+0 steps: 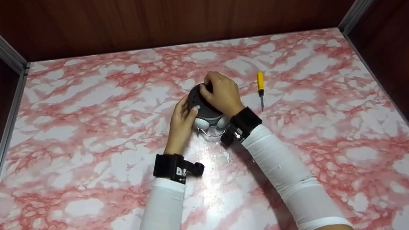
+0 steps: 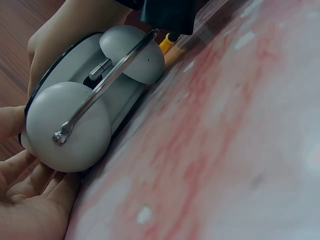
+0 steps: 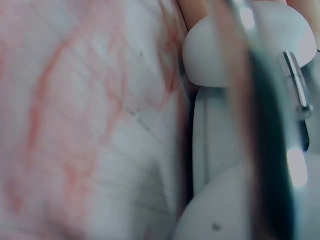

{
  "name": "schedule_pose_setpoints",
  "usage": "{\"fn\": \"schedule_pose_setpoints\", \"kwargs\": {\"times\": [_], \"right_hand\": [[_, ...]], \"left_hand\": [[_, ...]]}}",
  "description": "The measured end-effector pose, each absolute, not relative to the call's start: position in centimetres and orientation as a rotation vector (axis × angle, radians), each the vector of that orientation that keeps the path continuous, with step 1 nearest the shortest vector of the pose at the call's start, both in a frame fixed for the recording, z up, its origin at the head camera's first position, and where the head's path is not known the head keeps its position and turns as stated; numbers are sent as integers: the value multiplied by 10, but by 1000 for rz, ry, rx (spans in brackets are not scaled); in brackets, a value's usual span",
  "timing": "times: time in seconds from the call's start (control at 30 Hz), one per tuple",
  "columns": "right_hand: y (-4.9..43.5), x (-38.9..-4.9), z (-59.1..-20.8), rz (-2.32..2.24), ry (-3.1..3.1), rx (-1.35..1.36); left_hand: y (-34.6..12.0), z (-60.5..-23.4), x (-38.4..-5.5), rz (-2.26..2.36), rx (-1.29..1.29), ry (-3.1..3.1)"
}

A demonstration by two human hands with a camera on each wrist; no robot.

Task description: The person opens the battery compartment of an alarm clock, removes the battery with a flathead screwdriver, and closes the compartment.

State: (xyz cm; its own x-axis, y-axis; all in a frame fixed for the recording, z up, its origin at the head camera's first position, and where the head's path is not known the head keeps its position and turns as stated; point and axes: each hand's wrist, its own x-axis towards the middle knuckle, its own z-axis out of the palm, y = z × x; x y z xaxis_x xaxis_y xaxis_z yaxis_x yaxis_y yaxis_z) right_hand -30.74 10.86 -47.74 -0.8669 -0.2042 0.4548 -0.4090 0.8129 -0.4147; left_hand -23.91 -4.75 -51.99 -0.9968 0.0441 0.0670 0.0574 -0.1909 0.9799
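A twin-bell alarm clock (image 1: 208, 110) lies with its dark back facing up and its bells towards me. My left hand (image 1: 182, 120) grips its left side, thumb on the back and fingers along the edge. Over the far right part of the back, my right hand (image 1: 224, 91) has its thumb and fingers curled onto the clock; what lies under the fingertips is hidden. The left wrist view shows two pale grey bells (image 2: 70, 127), a metal handle (image 2: 102, 90) across them and a small hammer between. In the right wrist view, a bell (image 3: 207, 57) sits behind the blurred handle.
A screwdriver (image 1: 260, 82) with a yellow handle lies right of the clock, its tip towards me. The tabletop (image 1: 95, 168) has a red and white marbled pattern. Dark wooden panels (image 1: 172, 10) close off the back and both sides.
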Motion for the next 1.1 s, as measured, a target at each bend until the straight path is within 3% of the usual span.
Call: {"fn": "schedule_pose_setpoints", "kwargs": {"times": [1.1], "right_hand": [[110,-304,-481,768,-2441,739]], "left_hand": [[-48,-520,-238,-2447,-135,-1947]]}}
